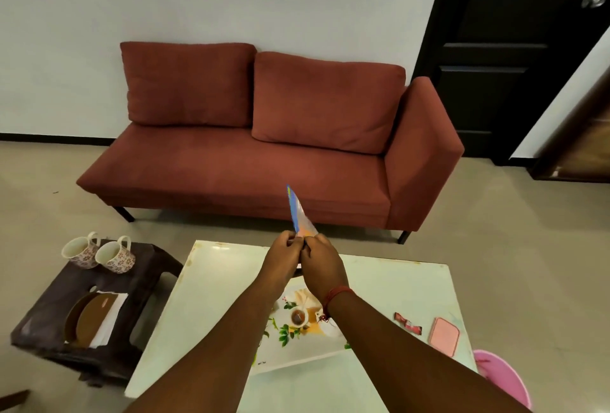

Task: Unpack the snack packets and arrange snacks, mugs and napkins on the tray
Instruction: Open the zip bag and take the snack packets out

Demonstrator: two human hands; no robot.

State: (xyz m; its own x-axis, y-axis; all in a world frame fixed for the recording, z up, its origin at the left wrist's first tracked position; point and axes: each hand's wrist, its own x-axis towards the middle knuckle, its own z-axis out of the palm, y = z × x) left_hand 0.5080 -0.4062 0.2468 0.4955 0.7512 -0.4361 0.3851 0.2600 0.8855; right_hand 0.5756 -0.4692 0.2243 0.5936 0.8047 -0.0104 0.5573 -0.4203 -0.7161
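Note:
A blue and orange snack packet [299, 214] stands upright above the table, pinched at its lower edge by both hands. My left hand [284, 256] and my right hand [321, 266] grip it side by side, fingers touching. Below my arms lies the white floral tray [297, 343] on the pale table [218, 284], partly hidden by my forearms. A small red snack packet [407, 324] lies right of the tray. Two floral mugs [99, 252] stand on a dark stool [145, 267] at the left, with white napkins [110, 320] under brown plates [87, 318].
A pink flat case [444, 336] lies near the table's right edge. A pink bin [505, 376] stands on the floor at the lower right. A red sofa [264, 155] fills the space beyond the table. A dark door [495, 49] is at the right.

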